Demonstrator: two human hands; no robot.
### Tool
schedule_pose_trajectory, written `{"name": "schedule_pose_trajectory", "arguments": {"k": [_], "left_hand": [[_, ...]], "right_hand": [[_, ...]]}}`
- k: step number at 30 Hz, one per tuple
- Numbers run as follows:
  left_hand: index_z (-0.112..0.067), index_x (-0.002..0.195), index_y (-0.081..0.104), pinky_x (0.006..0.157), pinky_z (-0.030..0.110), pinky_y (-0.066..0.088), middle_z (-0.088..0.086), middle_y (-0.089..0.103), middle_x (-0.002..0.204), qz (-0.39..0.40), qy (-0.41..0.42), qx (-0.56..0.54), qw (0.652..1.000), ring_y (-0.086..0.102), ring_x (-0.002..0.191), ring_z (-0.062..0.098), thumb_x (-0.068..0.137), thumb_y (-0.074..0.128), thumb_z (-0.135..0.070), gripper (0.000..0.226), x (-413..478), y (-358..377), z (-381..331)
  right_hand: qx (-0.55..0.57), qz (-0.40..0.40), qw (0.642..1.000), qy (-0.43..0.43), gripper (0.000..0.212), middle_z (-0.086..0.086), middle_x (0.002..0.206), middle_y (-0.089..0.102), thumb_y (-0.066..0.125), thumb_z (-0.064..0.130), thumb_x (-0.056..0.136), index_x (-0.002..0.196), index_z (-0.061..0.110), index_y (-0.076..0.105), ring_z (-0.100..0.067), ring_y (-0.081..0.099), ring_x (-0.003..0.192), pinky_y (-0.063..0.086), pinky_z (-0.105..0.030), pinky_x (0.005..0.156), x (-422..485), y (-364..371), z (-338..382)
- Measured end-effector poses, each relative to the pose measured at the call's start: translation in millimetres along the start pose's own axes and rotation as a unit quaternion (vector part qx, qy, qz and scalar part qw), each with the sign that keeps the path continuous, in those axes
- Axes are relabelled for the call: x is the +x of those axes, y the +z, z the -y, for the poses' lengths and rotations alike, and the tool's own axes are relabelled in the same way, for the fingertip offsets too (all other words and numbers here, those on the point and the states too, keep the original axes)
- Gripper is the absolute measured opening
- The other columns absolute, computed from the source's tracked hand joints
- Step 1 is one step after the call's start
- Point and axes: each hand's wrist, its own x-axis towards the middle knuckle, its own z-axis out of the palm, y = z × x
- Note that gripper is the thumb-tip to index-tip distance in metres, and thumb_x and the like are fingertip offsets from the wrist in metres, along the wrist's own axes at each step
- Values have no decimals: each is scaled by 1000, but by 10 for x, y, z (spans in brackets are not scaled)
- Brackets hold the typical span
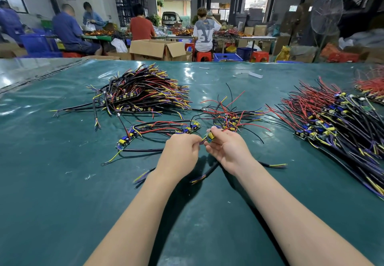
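Centre of frame, just above the green tabletop (pixel 62 193): a small circuit board (pixel 209 136) with a yellow capacitor, held up between both hands. Right hand (pixel 227 148): grip curled, thumb and fingertips pinching the board by its edges. Left hand (pixel 179 151): grip pressed together, thumb and forefinger pinching what looks like a thin lead at the board's near end; the contact itself is too small to make out. A black cable (pixel 208 169) trails from under the hands toward lower centre, its coloured ends resting on the tabletop. Judgement: the board is light and stiff but fragile at the solder joints and upright parts. The leads are thin and limp, likely to slip or tear off if tugged. Best taken by the board's bare edges, and the wires close to their roots. Nearby: a loose tangle (pixel 228 116) just beyond the hands, a wire heap (pixel 143 93) upper left, a large pile (pixel 332 120) at right.
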Motion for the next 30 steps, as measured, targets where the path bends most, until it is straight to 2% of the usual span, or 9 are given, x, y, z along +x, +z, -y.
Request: {"name": "schedule_pose_trajectory", "arguments": {"k": [5,8,10,13,16,18,21,24,30], "left_hand": [[-12,85,69,64,31,34,7,63,71,-13,-29,-12,999,55,79,29,86,49,-9,21,-2,-38,-31],[-18,69,66,57,28,21,0,46,54,-18,-24,-32,999,46,66,25,83,52,-12,20,-22,-82,-62],[-14,57,52,57,32,19,6,42,53,-17,-6,-26,1000,43,64,28,85,53,-16,27,-22,-82,-61],[-15,73,74,59,31,22,7,49,60,-13,-2,-26,1000,44,65,25,89,54,-23,26,-8,-68,-55],[-20,81,77,52,20,27,4,49,54,-3,-34,-72,997,42,56,19,89,57,-22,22,9,-72,-47],[-22,74,76,51,16,31,8,55,54,13,-70,-114,991,41,51,14,87,60,-22,20,29,-90,-31],[-26,61,68,61,26,40,11,63,61,28,-105,-139,984,47,56,17,84,63,-23,23,47,-110,-24],[-26,52,62,60,26,39,-4,54,51,31,-144,-172,974,46,53,12,82,61,-20,31,53,-123,-32],[-23,53,54,56,27,30,-4,43,49,66,-136,-184,971,40,54,14,85,54,-15,33,48,-109,-80]], "right_hand": [[-11,39,999,-15,17,7,46,58,57,8,88,72,12,53,-5,58,43,48,-14,45,-38,40,4],[-27,30,999,-21,19,7,46,58,59,4,86,69,11,52,-4,57,42,46,-13,42,-54,43,14],[-19,22,999,-17,21,7,44,57,58,2,86,68,11,52,-4,56,40,45,-13,41,-52,35,22],[4,18,1000,-3,20,7,44,56,58,1,85,69,11,53,-5,56,41,46,-14,43,-44,20,28],[4,35,999,2,17,7,46,56,57,7,87,71,11,55,-6,56,43,44,-14,43,-46,13,32],[-20,47,999,-9,21,6,48,57,54,15,91,71,11,58,-6,57,44,42,-14,42,-48,13,35],[-78,65,994,-43,23,5,51,59,51,21,92,72,13,59,-6,58,47,37,-14,43,-57,14,27],[-123,69,988,-63,25,8,53,58,49,23,93,71,16,60,-3,52,48,33,-13,44,-58,22,28],[-89,88,990,-66,27,2,54,57,47,21,94,72,12,59,-10,51,51,35,-16,46,-59,22,40]]}}
